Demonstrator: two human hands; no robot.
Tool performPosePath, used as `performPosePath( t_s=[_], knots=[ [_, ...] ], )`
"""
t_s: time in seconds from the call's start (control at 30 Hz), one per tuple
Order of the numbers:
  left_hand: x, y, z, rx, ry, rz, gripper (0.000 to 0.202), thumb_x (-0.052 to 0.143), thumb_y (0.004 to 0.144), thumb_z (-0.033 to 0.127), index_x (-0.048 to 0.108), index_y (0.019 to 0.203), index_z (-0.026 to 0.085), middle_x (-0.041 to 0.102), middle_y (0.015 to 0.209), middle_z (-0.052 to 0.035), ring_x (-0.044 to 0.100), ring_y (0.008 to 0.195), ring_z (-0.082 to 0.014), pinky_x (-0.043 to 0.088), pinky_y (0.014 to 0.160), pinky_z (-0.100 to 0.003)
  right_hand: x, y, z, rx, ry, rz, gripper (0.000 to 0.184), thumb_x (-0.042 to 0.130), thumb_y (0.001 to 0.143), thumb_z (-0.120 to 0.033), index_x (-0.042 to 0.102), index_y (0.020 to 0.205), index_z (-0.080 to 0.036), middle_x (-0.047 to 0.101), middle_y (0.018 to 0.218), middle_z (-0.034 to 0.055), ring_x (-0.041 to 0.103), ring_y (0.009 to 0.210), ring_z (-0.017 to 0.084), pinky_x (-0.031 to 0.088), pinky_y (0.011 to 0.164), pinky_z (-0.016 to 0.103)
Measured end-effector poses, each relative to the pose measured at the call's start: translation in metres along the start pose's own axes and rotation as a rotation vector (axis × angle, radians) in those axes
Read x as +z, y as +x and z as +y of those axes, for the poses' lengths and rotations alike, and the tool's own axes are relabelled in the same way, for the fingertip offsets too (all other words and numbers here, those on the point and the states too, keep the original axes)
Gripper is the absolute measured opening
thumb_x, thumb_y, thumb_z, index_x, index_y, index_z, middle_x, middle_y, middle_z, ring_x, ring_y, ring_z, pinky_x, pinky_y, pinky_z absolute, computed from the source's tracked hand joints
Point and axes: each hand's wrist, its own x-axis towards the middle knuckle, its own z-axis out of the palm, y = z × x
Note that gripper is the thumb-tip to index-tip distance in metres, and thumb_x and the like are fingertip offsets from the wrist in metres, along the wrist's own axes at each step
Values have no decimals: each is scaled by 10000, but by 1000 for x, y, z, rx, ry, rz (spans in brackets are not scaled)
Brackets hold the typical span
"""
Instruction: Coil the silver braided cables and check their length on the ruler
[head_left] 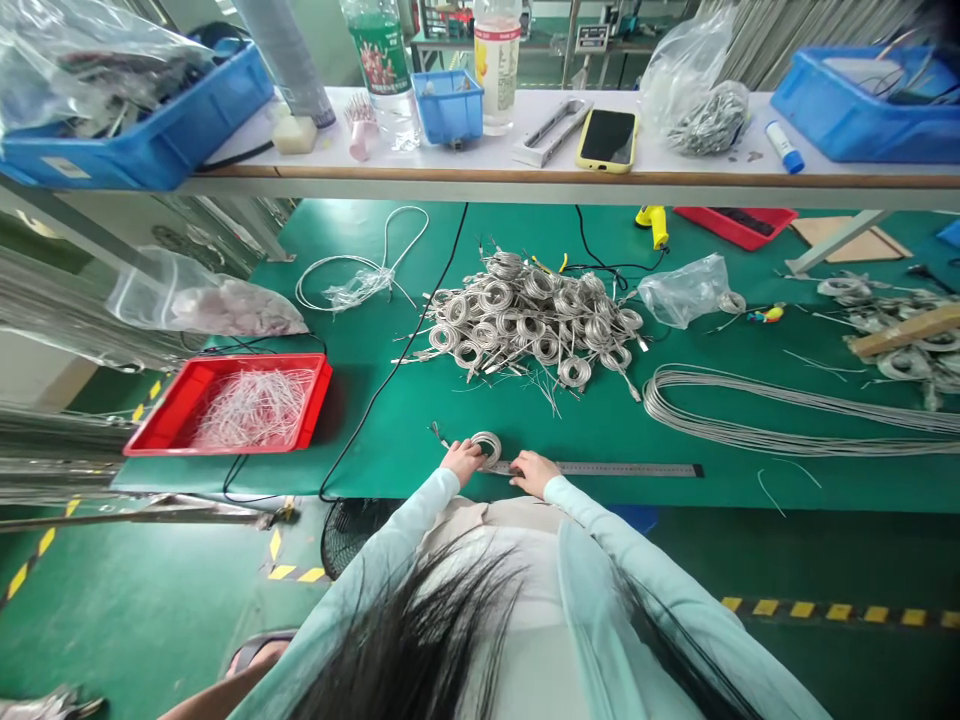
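Observation:
My left hand (463,459) is closed on a small coil of pale grey cable (491,446), held just above the green mat near its front edge. Dark, stripped wire ends (437,433) stick out to the left of that hand. A steel ruler (630,469) lies flat along the front of the bench, running to the right from beneath the coil. Over the ruler, my right hand (534,472) has its fingers pressed together beside the coil; whatever is in them is too small to make out. Beyond both hands is a heap of similar coiled cables (525,315).
A red tray (319,400) of thin white strips stands at left. Long looped cables (750,440) lie at right. A black cord (375,395) crosses the mat (367,350). Above the back runs a shelf (450,180) with blue bins, bottles and a phone (607,138).

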Motion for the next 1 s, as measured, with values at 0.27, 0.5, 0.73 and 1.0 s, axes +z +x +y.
performPosePath(
  t_s=[0.27, 0.5, 0.73, 1.0],
  knots=[
    [5, 0, -9, 15, -10, -39, 349, 560, 898, 282, 525, 1232, 191, 536, 1236, -95, 517, 1122, -255, 445, 937, -483, 4, 11, -27, -88, -205, 2, 451, 595, 882, -331, 461, 1291, -196, 515, 1210, 91, 541, 1037, 233, 476, 872, 436],
    [-2, 6, -6, 4, -50, -65, 325, 579, 884, 277, 548, 1188, 167, 517, 1267, -103, 502, 1146, -261, 430, 957, -489, 2, 21, -42, -94, -282, 15, 288, 535, 926, -274, 533, 1192, -164, 567, 1125, 78, 579, 967, 195, 506, 834, 395],
    [-39, 13, -11, -13, -230, -93, 235, 577, 886, 301, 600, 1057, 142, 591, 1131, -84, 562, 1038, -227, 458, 909, -458, -29, 16, -44, -193, -222, 118, 273, 523, 921, -252, 528, 1177, -159, 493, 1240, 93, 528, 1047, 218, 473, 859, 400],
    [-70, -7, -18, 6, -603, -21, 236, 570, 893, 338, 598, 986, 123, 622, 814, -15, 591, 671, -123, 510, 628, -281, -43, 6, -56, -256, -57, 136, 260, 481, 945, -303, 538, 1137, -137, 582, 1073, 71, 554, 1005, 213, 423, 897, 428]
  ],
)
